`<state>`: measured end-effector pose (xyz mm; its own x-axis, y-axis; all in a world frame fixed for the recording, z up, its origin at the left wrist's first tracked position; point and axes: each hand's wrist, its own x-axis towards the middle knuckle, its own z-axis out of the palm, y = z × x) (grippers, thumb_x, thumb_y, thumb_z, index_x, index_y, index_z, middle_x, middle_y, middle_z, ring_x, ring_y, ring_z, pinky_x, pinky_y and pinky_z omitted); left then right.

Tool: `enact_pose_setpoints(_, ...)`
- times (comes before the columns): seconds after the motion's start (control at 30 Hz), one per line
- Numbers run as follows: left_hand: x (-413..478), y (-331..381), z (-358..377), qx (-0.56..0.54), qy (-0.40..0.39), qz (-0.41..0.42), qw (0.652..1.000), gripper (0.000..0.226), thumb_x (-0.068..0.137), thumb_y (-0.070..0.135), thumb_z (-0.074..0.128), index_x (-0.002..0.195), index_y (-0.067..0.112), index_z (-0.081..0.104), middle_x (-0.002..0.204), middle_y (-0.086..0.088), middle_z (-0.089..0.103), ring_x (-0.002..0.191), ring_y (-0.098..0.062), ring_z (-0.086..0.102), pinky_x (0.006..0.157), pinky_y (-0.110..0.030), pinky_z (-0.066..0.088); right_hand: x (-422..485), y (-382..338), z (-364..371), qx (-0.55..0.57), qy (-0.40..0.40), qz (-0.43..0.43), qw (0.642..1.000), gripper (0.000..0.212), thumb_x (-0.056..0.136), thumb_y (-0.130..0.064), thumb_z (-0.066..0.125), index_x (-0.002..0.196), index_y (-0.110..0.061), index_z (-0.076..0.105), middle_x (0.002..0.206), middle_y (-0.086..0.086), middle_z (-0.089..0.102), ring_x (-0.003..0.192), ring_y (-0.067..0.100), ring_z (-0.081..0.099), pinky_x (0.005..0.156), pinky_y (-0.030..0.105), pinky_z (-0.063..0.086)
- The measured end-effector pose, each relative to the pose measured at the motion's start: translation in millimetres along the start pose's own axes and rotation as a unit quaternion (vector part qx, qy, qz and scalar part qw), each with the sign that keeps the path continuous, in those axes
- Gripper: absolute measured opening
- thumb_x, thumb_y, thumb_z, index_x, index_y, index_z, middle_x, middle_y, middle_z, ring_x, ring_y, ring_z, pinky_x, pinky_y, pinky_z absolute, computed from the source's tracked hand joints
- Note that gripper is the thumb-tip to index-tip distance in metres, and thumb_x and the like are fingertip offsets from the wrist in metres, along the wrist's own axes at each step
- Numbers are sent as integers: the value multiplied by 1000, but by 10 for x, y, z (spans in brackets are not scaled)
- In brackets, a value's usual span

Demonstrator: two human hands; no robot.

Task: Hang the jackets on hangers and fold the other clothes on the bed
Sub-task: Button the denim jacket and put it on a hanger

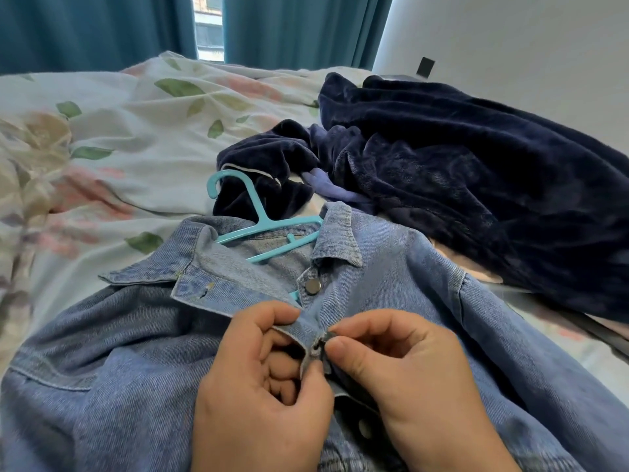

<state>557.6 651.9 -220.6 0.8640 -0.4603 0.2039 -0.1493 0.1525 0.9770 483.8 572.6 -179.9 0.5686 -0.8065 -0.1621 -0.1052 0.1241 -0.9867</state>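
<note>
Across the left of your view, the white bedcover printed with green leaves and pink flowers (102, 131) lies rumpled, with teal curtains (85, 28) hanging behind it. Nearer you, the light blue denim jacket (119, 369) is spread front-up on that bedcover, its collar pointing away from you and its near sleeve running off the lower left corner.

Your left hand (258, 386) rests on the jacket's chest with its fingers curled in. Its thumb and forefinger pinch the edge of the left front panel, right at a buttonhole.

Just above your hands, the turquoise plastic hanger (262, 216) sits inside the jacket's neck. Its hook sticks out past the collar and lies on dark cloth, while its arms go under the denim shoulders. A round silver metal button (313, 286) below the collar is undone.

Your right hand (401, 369) meets the left at the jacket's opening. Its thumb and forefinger are closed on a small dark button at the edge of the right front panel, touching the buttonhole your left hand holds; the other fingers are loosely bent. Whether the button is through the hole you cannot tell from here.

Further right, a dark navy plush garment (476, 165) lies heaped on the bed, touching the jacket's far shoulder, with a strip of lavender cloth (326, 185) showing beneath it. A white wall (510, 28) rises behind.
</note>
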Motion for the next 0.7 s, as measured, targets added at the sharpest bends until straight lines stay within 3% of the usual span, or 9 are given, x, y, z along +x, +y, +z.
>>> enact_pose_setpoints(0.13,-13,55,-20,-54,18,0,998,34,57,27,68,87,43,66,64,-1,66,38,-13,50,44,-11,40,-16,-55,-9,12,14,-5,1000,27,62,6,82,63,-21,79,69,6,75,58,10,69,56,18,54)
enact_pose_setpoints(0.27,-3,72,-25,-77,42,-23,996,34,68,9,59,77,41,66,62,-5,66,34,-21,52,36,-17,43,-17,-60,-33,-16,-11,6,1000,30,69,6,80,68,-24,81,70,6,75,61,8,70,57,16,52)
enact_pose_setpoints(0.43,-9,57,-23,-38,56,-2,998,37,55,18,77,79,44,67,70,-3,67,37,-33,45,28,-35,40,-14,-51,-47,-26,-52,3,998,30,75,4,77,71,-25,81,72,8,76,64,11,70,59,17,53)
enact_pose_setpoints(0.53,-16,37,-26,-37,49,13,998,32,53,38,71,84,45,67,72,-2,69,39,-24,53,33,-34,48,18,-32,-44,3,-67,3,998,18,61,-9,87,68,-24,78,71,10,74,61,11,64,57,17,51)
enact_pose_setpoints(0.63,-34,-3,-37,-9,39,22,999,35,54,40,68,88,46,67,72,5,70,33,-18,54,35,-29,49,40,22,-65,42,-68,23,997,26,44,-24,92,65,-22,77,70,8,74,58,8,64,55,17,51)
enact_pose_setpoints(0.7,-41,-29,-53,5,38,31,999,35,55,41,69,89,47,66,74,8,70,31,-15,52,41,-20,49,44,55,-83,26,-71,22,997,47,31,-47,92,68,-22,78,69,8,74,58,11,64,54,23,51)
